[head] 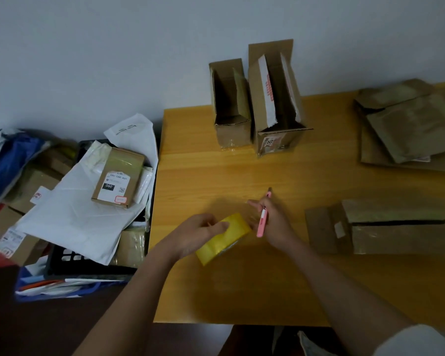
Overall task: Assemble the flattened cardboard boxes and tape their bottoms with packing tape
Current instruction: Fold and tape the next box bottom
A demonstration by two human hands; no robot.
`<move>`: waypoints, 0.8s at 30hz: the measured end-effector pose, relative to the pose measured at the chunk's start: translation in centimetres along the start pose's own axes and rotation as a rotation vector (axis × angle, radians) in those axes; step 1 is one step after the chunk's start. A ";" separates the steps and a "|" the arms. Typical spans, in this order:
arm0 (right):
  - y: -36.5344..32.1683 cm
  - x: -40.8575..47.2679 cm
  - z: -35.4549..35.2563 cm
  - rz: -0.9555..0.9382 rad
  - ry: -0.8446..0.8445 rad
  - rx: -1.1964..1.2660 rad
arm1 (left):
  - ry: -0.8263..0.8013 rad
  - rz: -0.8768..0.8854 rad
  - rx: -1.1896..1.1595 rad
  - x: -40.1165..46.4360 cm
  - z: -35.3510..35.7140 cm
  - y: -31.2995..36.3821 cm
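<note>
- Packing tape [222, 238]: a yellow roll held just above the tabletop [242, 291], near the middle of its near half. It looks light and stiff, a firm ring, but its smooth outer face is probably slippery and the loose end sticky, so I judge it is best held around the rim.
- The left hand [199, 233] grips the roll from the left side, its fingers curled over the top of it.
- The right hand [270, 222] is just beside the roll and holds a pink cutter [262, 219], which points away toward the far edge. The first finger is stretched out; the others are closed around the cutter.
- A flattened box [385, 227] lies at the right edge, near the right hand. It should be light and bend easily at its folds.
- Two assembled boxes [254, 104] stand open at the far edge, and more flat cardboard [409, 124] lies in the far right corner.
</note>
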State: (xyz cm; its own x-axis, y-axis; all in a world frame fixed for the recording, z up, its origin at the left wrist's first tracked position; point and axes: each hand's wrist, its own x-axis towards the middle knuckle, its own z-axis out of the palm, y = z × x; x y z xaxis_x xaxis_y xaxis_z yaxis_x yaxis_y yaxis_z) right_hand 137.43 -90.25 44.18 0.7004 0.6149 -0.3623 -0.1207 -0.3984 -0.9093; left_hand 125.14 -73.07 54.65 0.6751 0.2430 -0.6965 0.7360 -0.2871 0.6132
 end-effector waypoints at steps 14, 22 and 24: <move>-1.0 -0.3 -1.3 0.127 0.179 -0.060 | -0.038 -0.017 -0.112 -0.3 1.5 0.1; -2.6 -0.6 -2.6 0.049 0.179 0.132 | -0.045 -0.039 -0.278 -2.6 -0.2 -2.0; -3.9 -0.3 -3.0 0.011 0.163 0.047 | -0.020 -0.032 -0.286 -3.0 -0.5 -1.8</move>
State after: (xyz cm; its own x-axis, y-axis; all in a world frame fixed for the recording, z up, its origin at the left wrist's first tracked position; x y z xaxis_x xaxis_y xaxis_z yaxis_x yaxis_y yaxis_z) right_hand 139.80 -90.98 48.47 0.8033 0.4908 -0.3374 -0.1585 -0.3699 -0.9154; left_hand 121.83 -72.83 55.77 0.6526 0.2289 -0.7223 0.7429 -0.0056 0.6694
